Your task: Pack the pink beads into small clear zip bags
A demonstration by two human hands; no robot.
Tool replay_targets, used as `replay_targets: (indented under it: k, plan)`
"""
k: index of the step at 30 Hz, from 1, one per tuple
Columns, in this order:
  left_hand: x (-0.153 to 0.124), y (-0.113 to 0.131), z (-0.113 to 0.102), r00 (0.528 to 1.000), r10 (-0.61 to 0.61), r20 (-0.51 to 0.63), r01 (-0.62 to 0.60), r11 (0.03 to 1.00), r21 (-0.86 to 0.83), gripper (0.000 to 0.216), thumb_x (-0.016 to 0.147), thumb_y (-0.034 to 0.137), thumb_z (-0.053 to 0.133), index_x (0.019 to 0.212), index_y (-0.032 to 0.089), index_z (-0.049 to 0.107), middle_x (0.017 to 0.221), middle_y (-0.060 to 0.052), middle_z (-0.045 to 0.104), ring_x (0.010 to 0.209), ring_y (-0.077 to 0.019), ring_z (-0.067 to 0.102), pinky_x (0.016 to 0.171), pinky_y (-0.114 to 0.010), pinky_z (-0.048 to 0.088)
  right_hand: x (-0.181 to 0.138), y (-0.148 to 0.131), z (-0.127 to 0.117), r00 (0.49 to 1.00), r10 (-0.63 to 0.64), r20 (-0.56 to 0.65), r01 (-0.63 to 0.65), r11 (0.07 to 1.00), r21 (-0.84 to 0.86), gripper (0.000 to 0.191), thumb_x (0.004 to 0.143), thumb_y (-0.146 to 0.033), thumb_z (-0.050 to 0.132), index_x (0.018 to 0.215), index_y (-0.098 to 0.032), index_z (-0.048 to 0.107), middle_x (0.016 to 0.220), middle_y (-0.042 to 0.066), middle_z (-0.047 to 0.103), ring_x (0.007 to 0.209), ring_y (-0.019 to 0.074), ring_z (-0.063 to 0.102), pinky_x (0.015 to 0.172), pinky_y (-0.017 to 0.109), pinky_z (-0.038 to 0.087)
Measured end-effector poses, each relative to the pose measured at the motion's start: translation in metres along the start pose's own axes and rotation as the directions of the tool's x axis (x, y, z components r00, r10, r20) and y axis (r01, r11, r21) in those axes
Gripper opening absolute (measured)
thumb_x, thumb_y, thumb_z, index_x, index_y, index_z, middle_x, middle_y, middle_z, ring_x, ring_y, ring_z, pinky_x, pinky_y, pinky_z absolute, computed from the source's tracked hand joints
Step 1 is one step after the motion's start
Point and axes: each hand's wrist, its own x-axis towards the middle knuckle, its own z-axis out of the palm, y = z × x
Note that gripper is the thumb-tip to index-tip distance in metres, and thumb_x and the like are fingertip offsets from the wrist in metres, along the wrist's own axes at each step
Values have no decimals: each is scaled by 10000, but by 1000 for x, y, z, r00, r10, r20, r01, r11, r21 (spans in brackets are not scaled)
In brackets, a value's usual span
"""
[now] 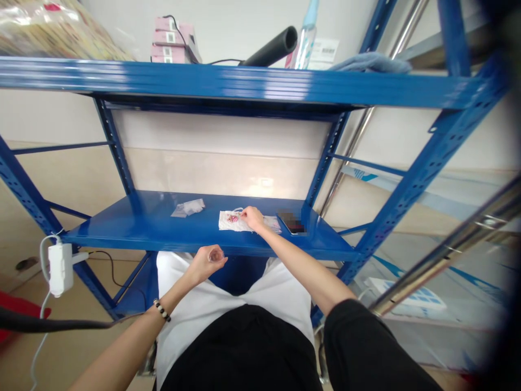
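Note:
My left hand (205,264) is closed around a small clear cup (215,254), held just in front of the shelf's front edge with its round mouth facing up. On the blue shelf (150,231) lies a white cloth or tissue (226,224) with a small cluster of pink and red bits (233,218) on it. My right hand (253,218) reaches over the white sheet, its fingertips pinched together beside the cluster. What they hold, if anything, is too small to make out. A clear plastic packet (272,223) lies partly behind my right wrist.
A dark phone (293,224) lies on the right of the shelf, and a crumpled clear bag (188,208) on the left. Overhead runs a blue shelf beam (203,81), carrying pink boxes (175,41), a black tube (271,48) and a bottle (306,41). A white power strip (61,269) hangs at left.

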Motion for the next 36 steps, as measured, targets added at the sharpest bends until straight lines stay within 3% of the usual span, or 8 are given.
replay_targets:
  k: [5,11,17,20,24,28,36]
  plan:
    - [5,1,-1,998,-56,-5,56,993,-105,267,757,351,670,654,167,505,543,26,545,485,-91,482,509,-215,367,2,-6,1,999,32,15,-31,997,-78,143,784,-112,640,810,-174,766,856,101,748,875,220,694,788,233,463]
    - [3,1,-6,993,-112,-48,100,972,-211,283,732,349,702,634,172,503,496,25,556,428,-90,496,476,-209,377,-7,-11,7,999,43,16,-42,995,-87,166,856,-170,596,885,-154,759,971,134,730,984,229,648,876,251,441]
    - [9,-4,-1,989,-147,-34,136,965,-223,266,714,337,707,645,169,513,499,28,554,417,-85,489,443,-197,366,-11,-19,-10,997,-5,-79,4,1000,-13,160,856,-196,599,850,-152,753,939,124,720,922,221,631,854,278,446]
    - [9,-3,5,988,-152,-18,144,965,-219,252,703,318,704,640,165,513,509,27,553,416,-81,483,432,-192,362,-35,-34,-14,980,-96,-174,127,976,178,127,830,-210,639,782,-158,745,856,77,718,791,188,623,761,268,452]
    - [2,-2,12,989,-145,-22,136,964,-229,208,689,273,686,639,160,518,496,30,543,411,-82,481,430,-193,365,-97,-65,-11,940,-271,-207,336,843,421,89,825,-226,674,785,-171,732,801,29,696,727,149,592,706,254,437]
    - [-3,-2,14,995,-94,-16,88,969,-230,135,677,191,622,610,156,510,475,28,537,431,-79,470,443,-189,354,-142,-85,-13,897,-410,-164,438,781,446,70,823,-219,702,761,-195,726,753,17,655,762,154,560,721,270,411]
    - [1,-2,26,988,-131,82,151,937,-316,108,659,173,589,591,154,508,473,16,552,436,-84,480,458,-196,350,-138,-73,-13,896,-440,-59,428,821,378,108,820,-174,707,712,-184,709,715,13,607,743,153,517,692,274,370]
